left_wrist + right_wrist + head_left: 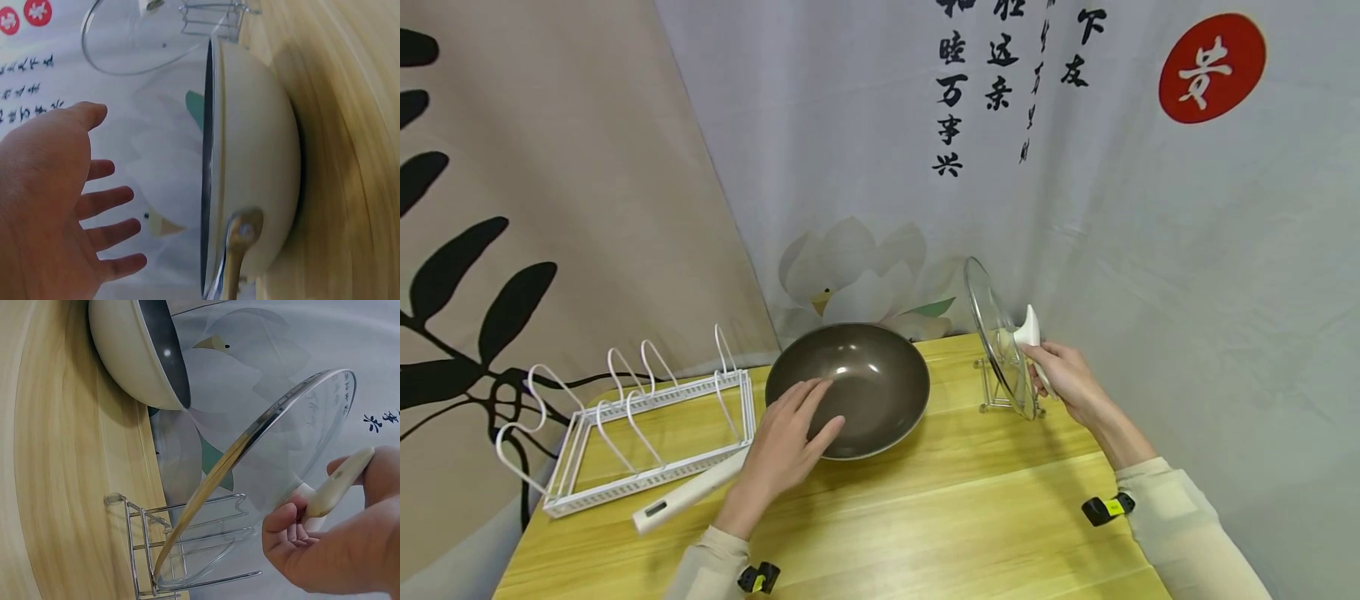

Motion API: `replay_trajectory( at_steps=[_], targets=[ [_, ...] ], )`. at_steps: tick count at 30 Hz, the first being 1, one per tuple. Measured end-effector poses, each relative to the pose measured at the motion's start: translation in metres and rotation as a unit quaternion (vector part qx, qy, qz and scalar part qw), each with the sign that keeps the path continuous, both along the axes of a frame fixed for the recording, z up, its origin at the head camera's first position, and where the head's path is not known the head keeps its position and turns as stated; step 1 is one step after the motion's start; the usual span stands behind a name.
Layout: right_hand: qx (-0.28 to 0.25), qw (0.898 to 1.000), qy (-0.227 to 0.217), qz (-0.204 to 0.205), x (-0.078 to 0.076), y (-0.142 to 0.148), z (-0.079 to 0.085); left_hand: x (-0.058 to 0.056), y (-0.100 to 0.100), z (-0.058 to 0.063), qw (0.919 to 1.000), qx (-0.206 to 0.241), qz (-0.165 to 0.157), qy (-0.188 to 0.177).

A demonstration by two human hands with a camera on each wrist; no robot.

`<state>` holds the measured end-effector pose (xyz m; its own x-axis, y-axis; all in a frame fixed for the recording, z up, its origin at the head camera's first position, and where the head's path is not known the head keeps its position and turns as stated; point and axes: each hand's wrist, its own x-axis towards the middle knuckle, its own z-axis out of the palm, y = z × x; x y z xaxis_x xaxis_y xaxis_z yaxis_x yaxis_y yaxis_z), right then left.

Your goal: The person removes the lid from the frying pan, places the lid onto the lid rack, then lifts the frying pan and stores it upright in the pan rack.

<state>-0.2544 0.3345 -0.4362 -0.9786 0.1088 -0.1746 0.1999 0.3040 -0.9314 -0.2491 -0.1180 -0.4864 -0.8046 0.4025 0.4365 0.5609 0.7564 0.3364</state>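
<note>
In the head view a dark-lined wok (857,392) stands on the table, its cream handle (688,493) pointing front left. My left hand (786,442) hovers over the wok's near left side; in the left wrist view its spread fingers are apart from the rim. On the right, a glass lid (1000,342) stands tilted on edge in a small wire lid stand (996,396). My right hand (1063,379) grips the lid's cream knob (340,484) with curled fingers. The right wrist view shows the lid's lower edge among the stand's wires (187,540).
A white rack (647,475) with upright loops stands at the table's left, close to the wok handle. Behind the wooden table (970,508) hangs a printed curtain (865,167). A grey curtain face (1240,333) borders the right side.
</note>
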Motion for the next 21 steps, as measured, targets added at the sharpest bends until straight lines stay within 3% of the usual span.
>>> replay_trajectory(
  at_steps=[6,13,21],
  targets=[
    [-0.005,1.0,0.007,-0.009,0.0,-0.002,-0.001,0.006,-0.025,0.001,0.9993,0.007,0.022,0.03],
    [-0.007,1.0,0.011,-0.008,0.002,-0.003,-0.001,0.017,-0.048,0.001,0.9981,-0.005,0.059,0.019],
    [-0.005,1.0,0.019,-0.005,0.002,-0.002,0.0,0.023,-0.067,0.0,0.9969,-0.015,0.071,0.032]
  ],
)
